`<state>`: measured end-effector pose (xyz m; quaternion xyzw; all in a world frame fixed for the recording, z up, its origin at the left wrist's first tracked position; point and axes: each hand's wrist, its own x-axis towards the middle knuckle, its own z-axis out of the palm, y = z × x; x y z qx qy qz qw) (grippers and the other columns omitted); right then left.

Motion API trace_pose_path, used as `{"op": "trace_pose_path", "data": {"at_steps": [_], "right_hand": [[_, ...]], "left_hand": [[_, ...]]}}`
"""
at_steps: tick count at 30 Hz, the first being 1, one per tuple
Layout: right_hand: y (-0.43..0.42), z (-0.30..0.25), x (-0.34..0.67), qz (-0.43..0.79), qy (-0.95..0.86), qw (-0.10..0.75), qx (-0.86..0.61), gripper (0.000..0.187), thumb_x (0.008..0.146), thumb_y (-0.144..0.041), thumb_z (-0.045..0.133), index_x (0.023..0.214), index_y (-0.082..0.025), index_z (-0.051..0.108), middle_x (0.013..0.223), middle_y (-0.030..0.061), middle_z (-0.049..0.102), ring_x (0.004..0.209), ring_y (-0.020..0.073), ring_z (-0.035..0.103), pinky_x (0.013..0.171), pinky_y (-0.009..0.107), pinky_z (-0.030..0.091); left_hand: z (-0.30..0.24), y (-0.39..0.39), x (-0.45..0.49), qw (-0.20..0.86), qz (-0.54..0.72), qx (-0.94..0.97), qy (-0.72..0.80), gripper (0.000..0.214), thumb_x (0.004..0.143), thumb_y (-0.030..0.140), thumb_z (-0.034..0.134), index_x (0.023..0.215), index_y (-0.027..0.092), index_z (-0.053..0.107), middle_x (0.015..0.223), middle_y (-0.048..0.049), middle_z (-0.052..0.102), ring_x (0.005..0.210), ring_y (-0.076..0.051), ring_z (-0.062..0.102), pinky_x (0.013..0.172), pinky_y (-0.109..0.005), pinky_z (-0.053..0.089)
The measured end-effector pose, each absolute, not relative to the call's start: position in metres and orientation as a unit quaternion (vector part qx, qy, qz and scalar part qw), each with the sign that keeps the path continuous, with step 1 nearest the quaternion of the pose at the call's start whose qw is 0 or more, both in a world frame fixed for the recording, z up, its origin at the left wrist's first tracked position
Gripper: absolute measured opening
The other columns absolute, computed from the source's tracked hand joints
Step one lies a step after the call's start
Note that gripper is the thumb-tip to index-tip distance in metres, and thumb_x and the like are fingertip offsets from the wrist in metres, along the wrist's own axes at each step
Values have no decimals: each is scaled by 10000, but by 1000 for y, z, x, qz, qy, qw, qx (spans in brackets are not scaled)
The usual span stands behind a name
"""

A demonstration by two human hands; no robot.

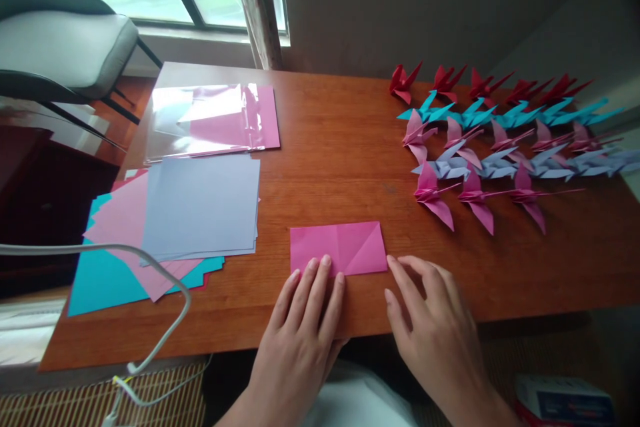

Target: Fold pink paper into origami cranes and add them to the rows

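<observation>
A pink sheet of paper (339,247), folded in half into a rectangle with crease lines, lies near the front edge of the wooden table (340,140). My left hand (305,323) lies flat with its fingertips pressing the sheet's lower edge. My right hand (430,320) rests just right of the sheet, fingers spread, fingertips at its lower right corner. Neither hand grips anything.
A stack of loose sheets, lavender (200,207) on pink and teal, lies at the left. Behind it is a clear plastic packet (210,120) of pink paper. Rows of folded paper cranes (500,140) fill the right. A white cable (165,333) crosses the front left; a chair (60,40) stands by the window.
</observation>
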<state>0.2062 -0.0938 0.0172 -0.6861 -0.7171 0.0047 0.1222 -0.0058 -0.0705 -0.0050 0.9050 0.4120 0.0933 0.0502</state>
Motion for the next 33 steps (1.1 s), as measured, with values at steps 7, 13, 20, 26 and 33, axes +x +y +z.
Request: {"op": "trace_pose_path", "data": {"at_steps": [7, 13, 20, 26, 33], "right_hand": [[-54, 15, 199, 69, -761, 160, -625, 477, 954, -206, 549, 1427, -155, 510, 1466, 182, 497, 1355, 358, 445, 1061, 553, 463], [-28, 13, 191, 88, -776, 161, -604, 497, 953, -267, 566, 1432, -140, 519, 1495, 192, 480, 1390, 365, 420, 1081, 564, 447], [-16, 10, 192, 105, -779, 169, -595, 446, 935, -282, 599, 1361, -151, 590, 1460, 189, 515, 1377, 361, 435, 1091, 567, 436], [-17, 11, 197, 160, -741, 275, -591, 276, 889, -214, 628, 1164, -208, 649, 1346, 140, 595, 1293, 311, 515, 1068, 536, 470], [-30, 26, 196, 261, -648, 360, -618, 109, 876, -173, 646, 799, -226, 590, 1126, 79, 666, 1109, 256, 613, 979, 436, 491]], "left_hand": [[-4, -70, -7, 49, 86, 909, 405, 737, 904, 465, 632, 1517, 113, 422, 1615, -165, 364, 1524, -329, 255, 1256, -484, 118], [0, -68, -7, 41, 70, 912, 403, 760, 891, 505, 645, 1515, 128, 430, 1606, -162, 383, 1528, -334, 239, 1257, -493, 98], [3, -66, -8, 44, 67, 914, 398, 799, 918, 598, 551, 1537, 117, 395, 1613, -156, 373, 1526, -335, 246, 1261, -477, 85], [13, -64, -16, 81, 79, 926, 360, 747, 939, 479, 570, 1541, 85, 370, 1636, -192, 304, 1519, -357, 257, 1245, -512, 154], [13, -61, -21, 181, 210, 874, 399, 546, 908, 121, 585, 1443, 132, 477, 1566, -163, 430, 1483, -316, 337, 1184, -470, 372]]}}
